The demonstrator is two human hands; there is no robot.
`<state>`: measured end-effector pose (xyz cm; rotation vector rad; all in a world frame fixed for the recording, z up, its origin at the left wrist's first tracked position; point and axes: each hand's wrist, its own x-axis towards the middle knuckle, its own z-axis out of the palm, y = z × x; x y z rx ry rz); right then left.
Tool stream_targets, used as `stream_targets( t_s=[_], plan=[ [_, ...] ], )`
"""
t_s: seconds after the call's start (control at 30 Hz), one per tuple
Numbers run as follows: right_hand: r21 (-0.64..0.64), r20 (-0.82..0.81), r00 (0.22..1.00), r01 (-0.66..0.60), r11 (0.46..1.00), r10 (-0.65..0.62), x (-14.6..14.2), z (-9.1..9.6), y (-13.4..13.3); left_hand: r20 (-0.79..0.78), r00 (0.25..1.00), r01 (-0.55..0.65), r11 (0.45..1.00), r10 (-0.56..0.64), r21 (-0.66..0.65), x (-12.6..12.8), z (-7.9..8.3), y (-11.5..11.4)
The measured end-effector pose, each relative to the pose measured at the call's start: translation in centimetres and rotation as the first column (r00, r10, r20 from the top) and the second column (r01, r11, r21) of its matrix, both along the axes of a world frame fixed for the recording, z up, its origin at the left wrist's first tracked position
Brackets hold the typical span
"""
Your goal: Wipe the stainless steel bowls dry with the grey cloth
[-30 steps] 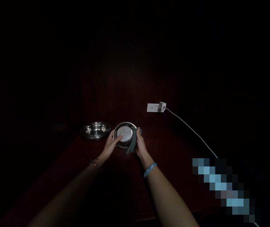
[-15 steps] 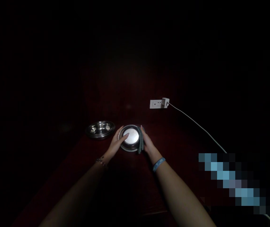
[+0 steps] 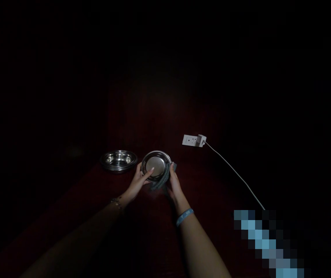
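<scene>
A small round steel plate (image 3: 157,165) is held tilted above a dark red table (image 3: 217,193). My left hand (image 3: 139,181) grips its left rim, thumb laid over the inner face. My right hand (image 3: 173,184) presses a grey cloth (image 3: 162,180) against the plate's lower right rim, fingers closed on the cloth. A beaded bracelet circles my left wrist and a blue band (image 3: 184,217) my right wrist.
A stack of steel bowls (image 3: 119,160) sits on the table just left of the plate. A white power strip (image 3: 193,140) lies behind to the right, its white cable (image 3: 235,174) running towards the near right. Everything around is dark.
The plate has tipped back towards me and its bright glare has faded. The cloth has slid from the right rim down to the lower right rim.
</scene>
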<state>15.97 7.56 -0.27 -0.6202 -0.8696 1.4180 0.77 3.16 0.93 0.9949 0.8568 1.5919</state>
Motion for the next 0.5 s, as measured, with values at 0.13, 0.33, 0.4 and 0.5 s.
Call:
stream_targets(
  t_s=[0.13,0.33,0.4,0.5],
  plan=[
    [-0.051,0.088,0.996,0.021,0.998,-0.017,0.5,0.5,-0.4,-0.113,0.994,0.021,0.990,-0.005,0.142,-1.6,0.1,1.1],
    [-0.113,0.149,0.989,-0.007,0.994,0.024,1.1,1.4,-1.2,-0.313,0.943,0.175,0.969,-0.115,0.174,-3.3,0.2,1.5],
    [-0.132,0.170,0.984,-0.027,0.991,0.049,1.3,1.3,-1.1,-0.344,0.927,0.221,0.958,-0.148,0.184,-3.6,0.3,1.4],
    [-0.140,0.174,0.982,-0.054,0.989,0.078,1.1,0.9,-0.9,-0.371,0.912,0.257,0.948,-0.174,0.187,-3.7,0.5,1.2]
  ],
)
